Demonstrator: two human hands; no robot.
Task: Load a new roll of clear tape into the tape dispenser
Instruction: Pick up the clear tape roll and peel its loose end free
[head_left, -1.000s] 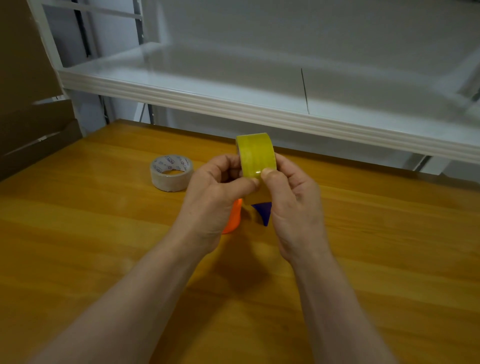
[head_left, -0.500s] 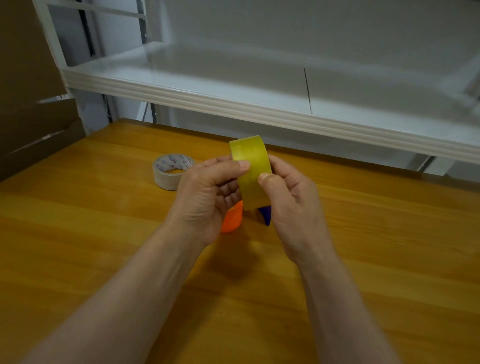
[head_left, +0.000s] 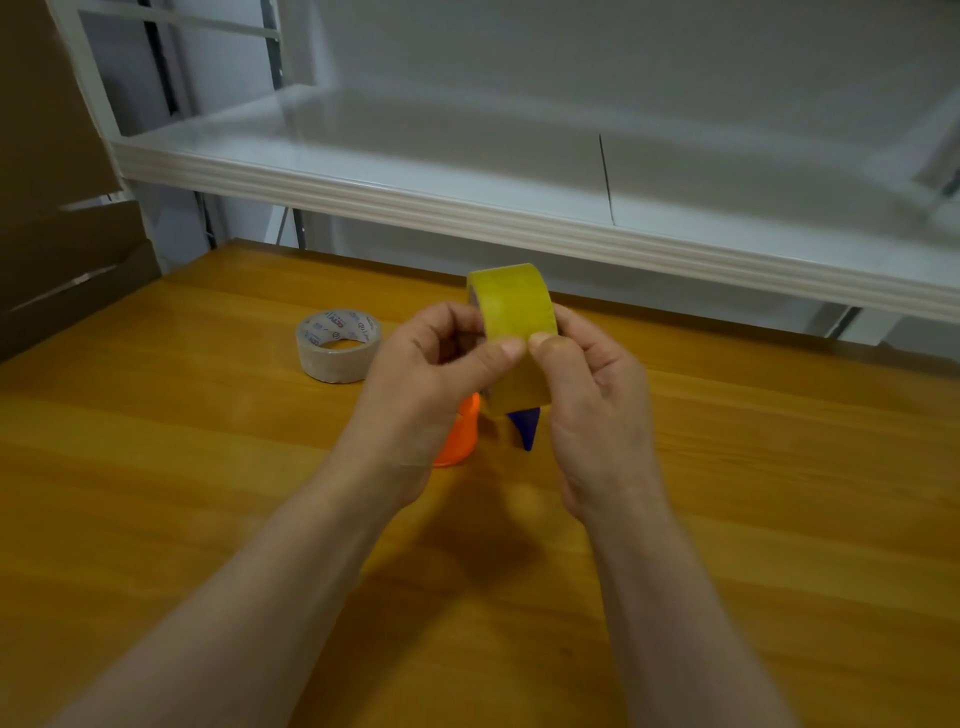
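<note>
Head view. A yellowish, translucent roll of clear tape (head_left: 511, 312) is held on edge above the honey-coloured wooden tabletop (head_left: 208, 493), near the centre of the view, its broad outer face turned toward the camera. The left hand (head_left: 431, 384) grips the roll from 9 o'clock and the right hand (head_left: 597, 400) from 3 o'clock. The fingers of both hands are curled round its sides, and the two thumb tips meet on the outer face, pressing side by side. Whether a loose tape end lies under the thumbs cannot be told.

At 6 o'clock of the roll, behind and below the hands, stands the orange-and-blue plastic tape dispenser (head_left: 460, 441). It is mostly hidden: only an orange part and a dark blue pointed part show between the wrists.

At 9 o'clock of the left hand, apart from it, a greyish roll of tape with a printed white core (head_left: 338, 345) lies flat on the tabletop. A white metal shelf (head_left: 467, 192) spans the view at 12 o'clock. Brown cardboard panels (head_left: 52, 249) stand at 10 o'clock.
</note>
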